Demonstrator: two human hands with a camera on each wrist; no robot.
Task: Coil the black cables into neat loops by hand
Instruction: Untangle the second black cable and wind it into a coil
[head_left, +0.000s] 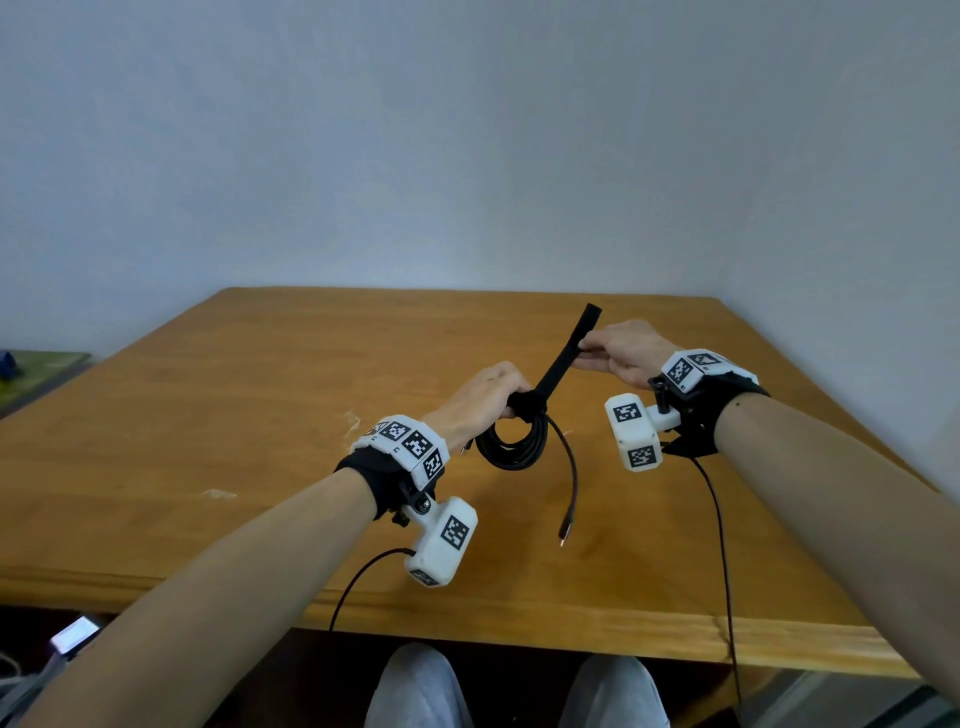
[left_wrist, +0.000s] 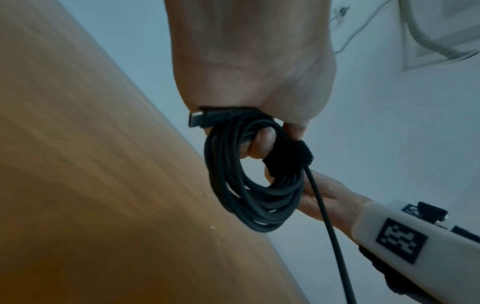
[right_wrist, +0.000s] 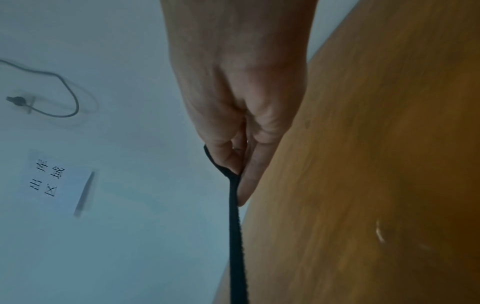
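My left hand (head_left: 493, 392) grips a coiled black cable (head_left: 511, 444) above the wooden table (head_left: 260, 426); the coil (left_wrist: 255, 195) hangs from my curled fingers (left_wrist: 262, 144). A black fastening strap (head_left: 563, 358) is wrapped round the top of the coil and runs up and to the right. My right hand (head_left: 618, 351) pinches that strap near its free end, pulling it taut; the strap (right_wrist: 235, 226) shows edge-on between thumb and fingers (right_wrist: 246, 185). One loose cable end with a plug (head_left: 565, 532) dangles down from the coil. Another plug (left_wrist: 198, 119) sticks out beside my palm.
The table's near edge (head_left: 519, 618) runs across the front, with my knees (head_left: 415, 686) below it. Plain walls close the back and right. A phone (head_left: 75, 634) sits at the lower left. Wrist camera leads (head_left: 719, 545) hang off both arms.
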